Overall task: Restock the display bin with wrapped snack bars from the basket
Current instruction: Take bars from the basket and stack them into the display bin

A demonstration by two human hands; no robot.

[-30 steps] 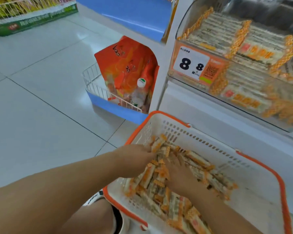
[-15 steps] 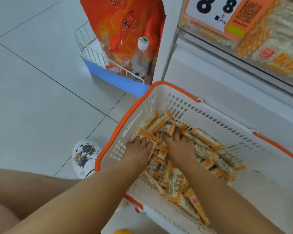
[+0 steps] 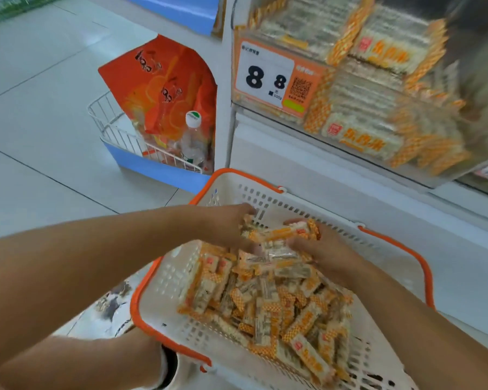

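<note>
- Both hands, left hand and right hand, curl their fingers round a snack bar bundle over the basket.
- Bundle's long axis runs left-right; display bin sits up-right, nearer the right hand.

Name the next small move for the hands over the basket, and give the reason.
Probably carry the bundle up and right to the display bin. Left hand and right hand already clasp a bunch of snack bars above the basket.
</note>
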